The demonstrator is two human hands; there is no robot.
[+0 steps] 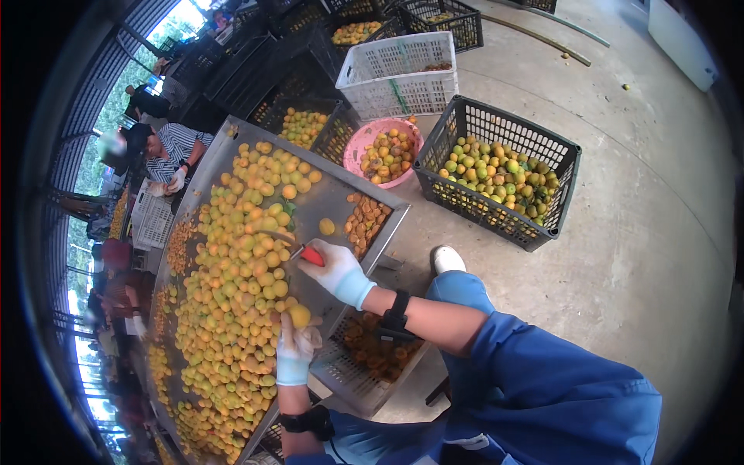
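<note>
My left hand [294, 346], in a white glove with a pale blue cuff, is closed around a yellow apricot [298, 315] at the near edge of a metal sorting table [333, 194]. Just beyond it, my right hand [336, 270], gloved alike, grips the red handle of a knife [312, 256]. Its curved blade points left over the heaped apricots [232, 287], apart from the held fruit. One loose apricot [327, 226] lies on bare metal past my right hand. Beside it, a pile of brown pits [366, 222] fills the table corner.
Below the table edge, a crate [353, 380] holds dark orange pieces. To the right stand a black crate of greenish fruit [500, 182], a pink basin of fruit [358, 147] and a white crate [399, 70]. Across the table, a person in a striped shirt [167, 159] works with gloved hands.
</note>
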